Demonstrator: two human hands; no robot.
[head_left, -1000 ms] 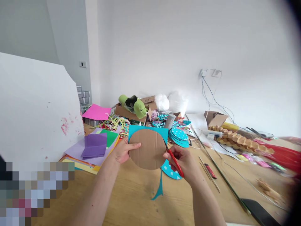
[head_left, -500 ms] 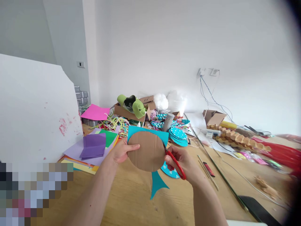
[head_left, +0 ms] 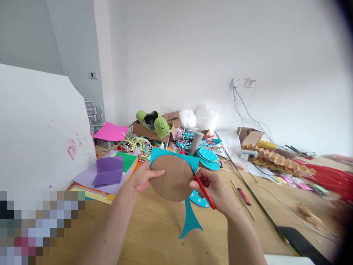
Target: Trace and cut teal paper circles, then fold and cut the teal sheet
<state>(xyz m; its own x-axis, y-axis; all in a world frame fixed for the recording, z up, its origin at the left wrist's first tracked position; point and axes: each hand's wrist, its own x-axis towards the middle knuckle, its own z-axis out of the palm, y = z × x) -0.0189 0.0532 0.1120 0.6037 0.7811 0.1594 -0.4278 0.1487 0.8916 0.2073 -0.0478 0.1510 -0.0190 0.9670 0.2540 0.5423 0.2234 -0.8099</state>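
My left hand (head_left: pixel 143 176) grips the left edge of a round brown cardboard disc (head_left: pixel 172 180), thumb lying on its face. Behind the disc is a sheet of blue paper (head_left: pixel 190 159), its corners showing above the rim. My right hand (head_left: pixel 213 184) is closed around red-handled scissors (head_left: pixel 204 192), whose blades meet the blue paper at the disc's right edge; the tips are mostly hidden. A curved, pointed blue paper offcut (head_left: pixel 191 221) hangs below the disc. Partly covered by disc and hand, a white-dotted blue disc (head_left: pixel 199 199) lies on the table.
Dotted blue discs (head_left: pixel 207 156) are stacked beyond my right hand, near a grey cylinder (head_left: pixel 196 142). Coloured paper (head_left: pixel 109 171) lies left, beside a white board (head_left: pixel 41 136). Sticks (head_left: pixel 242 200), a red box cutter (head_left: pixel 244 196) and a long green rod (head_left: pixel 256 202) lie right.
The blue offcut has swung right and slightly lower. The scissors have shifted a little down along the disc's right edge, their handles closer together. My left hand keeps its hold.
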